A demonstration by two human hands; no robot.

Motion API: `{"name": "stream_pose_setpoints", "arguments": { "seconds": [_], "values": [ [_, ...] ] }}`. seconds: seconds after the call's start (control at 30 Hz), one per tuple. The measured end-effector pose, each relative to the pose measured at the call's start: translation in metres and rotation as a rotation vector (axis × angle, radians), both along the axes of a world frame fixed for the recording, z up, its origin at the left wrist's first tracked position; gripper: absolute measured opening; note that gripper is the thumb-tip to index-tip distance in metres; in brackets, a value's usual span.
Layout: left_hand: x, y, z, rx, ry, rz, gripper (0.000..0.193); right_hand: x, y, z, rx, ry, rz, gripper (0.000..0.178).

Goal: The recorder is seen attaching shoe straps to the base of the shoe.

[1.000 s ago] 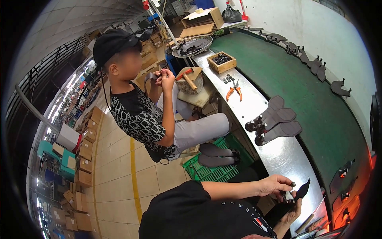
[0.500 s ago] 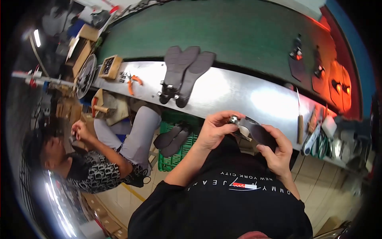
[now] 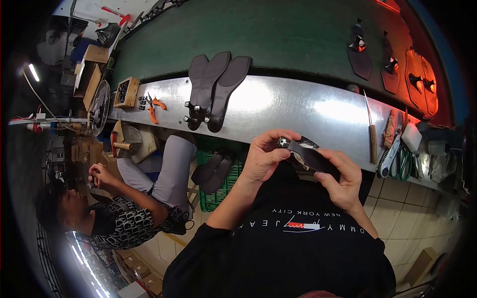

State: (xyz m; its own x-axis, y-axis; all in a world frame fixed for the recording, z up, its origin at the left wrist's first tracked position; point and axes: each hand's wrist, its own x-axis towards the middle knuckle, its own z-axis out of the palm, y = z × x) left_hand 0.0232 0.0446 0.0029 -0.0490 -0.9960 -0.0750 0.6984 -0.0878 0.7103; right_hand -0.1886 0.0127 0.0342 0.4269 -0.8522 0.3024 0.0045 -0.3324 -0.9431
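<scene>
Just in front of the bench edge, both my hands hold a dark shoe sole (image 3: 312,157). My left hand (image 3: 262,158) is closed around its heel end, thumb and fingers beside a small shiny heel tip (image 3: 283,142). My right hand (image 3: 344,179) pinches the other end, covering part of it. The sole lies tilted between my hands, its dark face toward me. Beyond my left hand, several more dark soles (image 3: 229,84) lie fanned on the metal bench (image 3: 283,99), their small heels at the near end.
Orange-handled pliers (image 3: 153,110) and a wooden box of small parts (image 3: 126,93) lie bench-left. An awl (image 3: 372,141), a cutter (image 3: 389,154) and scissors (image 3: 401,166) are at right. Behind runs a green belt (image 3: 298,44) carrying shoe pieces. A co-worker (image 3: 124,213) sits left, beside a green crate (image 3: 218,196).
My hands have shifted slightly left and up with the sole, which is turned a little so its dark face shows more. The bench things appear farther left as the view shifts.
</scene>
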Motion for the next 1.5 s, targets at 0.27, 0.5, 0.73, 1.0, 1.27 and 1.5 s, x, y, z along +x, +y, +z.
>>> {"name": "stream_pose_setpoints", "arguments": {
  "seconds": [0.27, 0.5, 0.73, 1.0, 1.27, 1.5],
  "values": [
    [-0.001, -0.003, -0.003, -0.052, -0.061, 0.007, 0.031, 0.001, -0.001, 0.001, -0.052, 0.03, 0.002, 0.041],
    [-0.002, -0.002, -0.002, -0.047, -0.06, 0.011, 0.03, -0.003, 0.001, 0.001, 0.031, 0.03, 0.035, 0.042],
    [0.0, -0.001, -0.003, -0.073, -0.097, 0.012, 0.031, -0.001, 0.0, 0.006, -0.002, 0.046, 0.026, 0.041],
    [0.001, 0.0, -0.004, -0.066, -0.165, 0.035, 0.034, -0.001, -0.004, 0.01, -0.079, 0.123, 0.015, 0.041],
    [0.003, -0.001, -0.003, -0.152, -0.307, 0.046, 0.035, -0.001, -0.009, 0.017, -0.182, 0.204, -0.009, 0.04],
    [0.009, -0.002, 0.002, -0.253, -0.442, -0.023, 0.032, -0.002, -0.011, 0.022, -0.237, 0.287, 0.015, 0.04]
  ]
}}
